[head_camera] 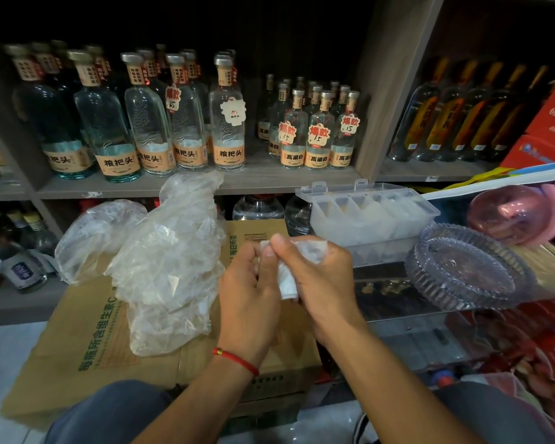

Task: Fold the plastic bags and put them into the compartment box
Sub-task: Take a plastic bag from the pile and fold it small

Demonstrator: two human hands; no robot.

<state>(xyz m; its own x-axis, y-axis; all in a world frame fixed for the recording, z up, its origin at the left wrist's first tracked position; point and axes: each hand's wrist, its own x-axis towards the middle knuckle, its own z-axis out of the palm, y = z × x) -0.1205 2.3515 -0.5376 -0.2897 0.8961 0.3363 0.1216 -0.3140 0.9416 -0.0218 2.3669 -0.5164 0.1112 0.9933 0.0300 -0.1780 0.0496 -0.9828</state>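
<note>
Both hands hold one small folded clear plastic bag at the centre, above a cardboard box. My left hand, with a red string on the wrist, pinches the bag's left side. My right hand grips its top and right side with curled fingers. A heap of crumpled clear plastic bags lies on the cardboard box to the left. The translucent compartment box stands open to the upper right, with folded bags in several of its compartments.
Shelves of glass liquor bottles fill the background. A ribbed clear glass plate lies right of the hands on a glass counter, with a pink round object behind it. Red boxes stand at the far right.
</note>
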